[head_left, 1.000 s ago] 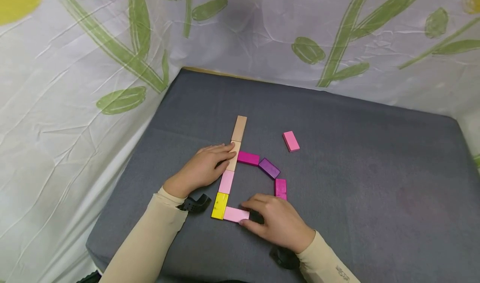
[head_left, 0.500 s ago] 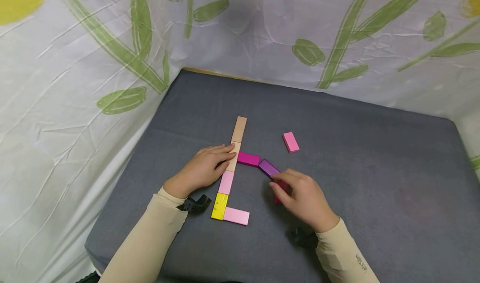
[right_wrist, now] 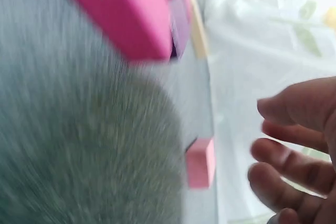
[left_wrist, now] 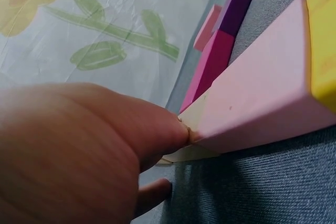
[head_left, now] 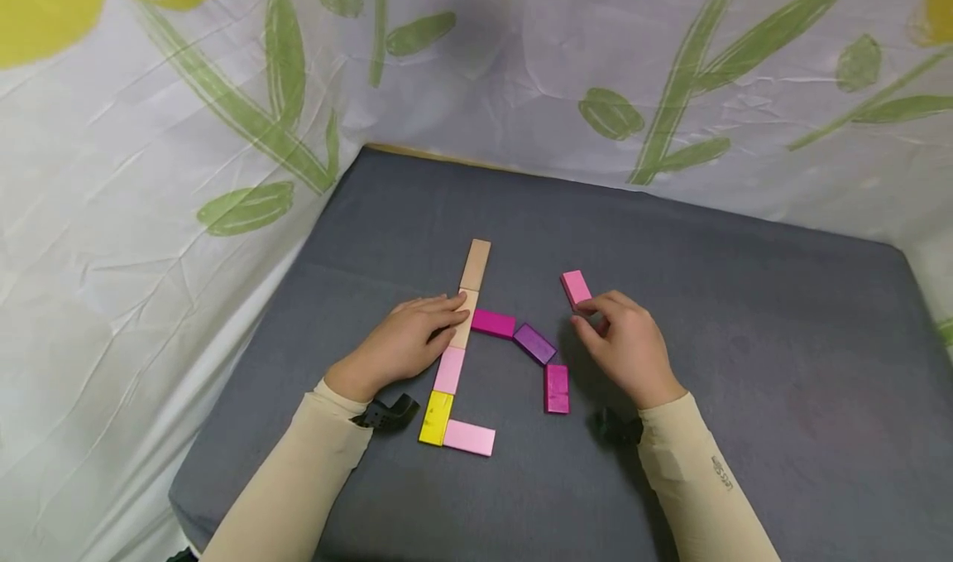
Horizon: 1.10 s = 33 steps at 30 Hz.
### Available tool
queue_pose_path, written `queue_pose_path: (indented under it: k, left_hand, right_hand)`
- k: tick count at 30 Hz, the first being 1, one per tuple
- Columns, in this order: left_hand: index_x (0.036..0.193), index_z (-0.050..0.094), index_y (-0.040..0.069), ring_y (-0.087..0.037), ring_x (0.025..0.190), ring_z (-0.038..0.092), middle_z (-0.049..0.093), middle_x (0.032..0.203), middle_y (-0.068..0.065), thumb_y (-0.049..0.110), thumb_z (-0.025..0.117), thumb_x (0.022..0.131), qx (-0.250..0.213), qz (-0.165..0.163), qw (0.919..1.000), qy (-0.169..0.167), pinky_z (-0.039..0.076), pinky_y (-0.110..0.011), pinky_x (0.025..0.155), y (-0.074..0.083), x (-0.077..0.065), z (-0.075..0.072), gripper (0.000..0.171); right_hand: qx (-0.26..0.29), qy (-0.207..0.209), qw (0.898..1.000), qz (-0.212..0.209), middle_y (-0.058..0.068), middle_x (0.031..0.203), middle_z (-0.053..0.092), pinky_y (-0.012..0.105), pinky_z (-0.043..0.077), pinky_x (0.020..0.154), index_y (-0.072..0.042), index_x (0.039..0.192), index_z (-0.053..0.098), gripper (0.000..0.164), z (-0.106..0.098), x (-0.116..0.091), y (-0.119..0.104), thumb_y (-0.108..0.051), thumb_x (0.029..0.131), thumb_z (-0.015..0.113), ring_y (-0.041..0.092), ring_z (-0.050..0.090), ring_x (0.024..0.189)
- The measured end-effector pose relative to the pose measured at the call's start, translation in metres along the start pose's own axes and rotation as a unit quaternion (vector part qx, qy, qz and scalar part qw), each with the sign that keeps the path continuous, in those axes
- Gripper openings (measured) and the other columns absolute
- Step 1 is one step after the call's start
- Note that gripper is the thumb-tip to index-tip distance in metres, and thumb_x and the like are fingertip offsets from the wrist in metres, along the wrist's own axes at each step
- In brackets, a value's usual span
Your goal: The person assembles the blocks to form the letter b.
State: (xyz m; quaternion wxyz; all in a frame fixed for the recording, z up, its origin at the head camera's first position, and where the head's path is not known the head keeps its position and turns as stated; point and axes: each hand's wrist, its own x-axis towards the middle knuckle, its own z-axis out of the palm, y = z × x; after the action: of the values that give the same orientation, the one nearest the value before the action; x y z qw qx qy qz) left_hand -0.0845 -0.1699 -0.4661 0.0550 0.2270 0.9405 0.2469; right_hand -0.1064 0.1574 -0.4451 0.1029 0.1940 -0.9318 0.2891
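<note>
My left hand [head_left: 402,338] rests on a beige block [head_left: 463,330] in a slanted column of blocks, its fingertips on the top. In the left wrist view the thumb [left_wrist: 157,129] touches the column just beyond a light pink block [left_wrist: 257,72]. My right hand [head_left: 629,347] hovers near a separate pink block [head_left: 575,287]. Its fingers are loosely bent and apart, with nothing between them in the right wrist view, where that pink block [right_wrist: 200,163] lies some way off. From the column, a magenta block [head_left: 493,323], a purple block [head_left: 534,344] and another magenta block [head_left: 556,389] curve rightward.
A tan block [head_left: 475,264] tops the column; a yellow block [head_left: 435,418] ends it, with a light pink block [head_left: 470,438] jutting right. The grey cloth-covered table [head_left: 744,338] meets a white flowered sheet [head_left: 514,74] behind and at left.
My right hand has left the light pink block at the bottom, passed over the lower magenta block, and moved up and right to the separate pink block. My left hand stays put.
</note>
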Motion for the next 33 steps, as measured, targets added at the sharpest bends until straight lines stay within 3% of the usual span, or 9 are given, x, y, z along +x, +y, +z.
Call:
queue_pose_path:
  k: [12,18,23,33]
  left_hand:
    - [0.142,0.068,0.01,-0.033,0.144,0.053,0.054,0.157,-0.007,0.015,0.062,0.105,-0.003,0.005,0.9999,0.011,0.039,-0.057,0.12,0.001,-0.004,0.003,0.037]
    - [0.142,0.068,0.01,-0.032,0.144,0.053,0.054,0.157,-0.007,0.016,0.063,0.105,0.0,0.009,0.9999,0.012,0.039,-0.056,0.12,0.0,-0.003,0.004,0.037]
    - [0.141,0.068,0.009,-0.033,0.144,0.053,0.054,0.157,-0.007,0.015,0.063,0.105,-0.001,0.009,0.9998,0.015,0.039,-0.057,0.12,0.001,-0.002,0.002,0.037]
    - [0.141,0.068,0.008,-0.033,0.144,0.053,0.054,0.157,-0.009,0.015,0.064,0.105,0.002,0.01,0.9998,0.017,0.039,-0.057,0.12,0.0,-0.001,0.001,0.038]
  right_hand:
    - [-0.01,-0.022,0.994,0.107,0.014,0.103,0.066,0.044,0.05,0.074,-0.003,0.107,0.078,0.026,0.013,0.015,0.024,-0.024,0.092,0.082,0.028,0.06,0.087]
    - [0.002,-0.028,0.993,0.114,0.012,0.089,0.07,0.039,0.048,0.069,-0.003,0.1,0.077,0.021,0.014,0.021,0.026,-0.021,0.091,0.082,0.027,0.062,0.079]
    - [0.02,-0.04,0.992,0.119,0.014,0.091,0.074,0.039,0.053,0.072,0.0,0.104,0.077,0.02,0.012,0.023,0.027,-0.015,0.09,0.08,0.026,0.065,0.08]
    - [-0.001,-0.13,0.984,0.125,0.015,0.093,0.068,0.034,0.049,0.068,0.003,0.105,0.077,0.023,-0.003,0.014,0.02,-0.011,0.086,0.077,0.027,0.06,0.082]
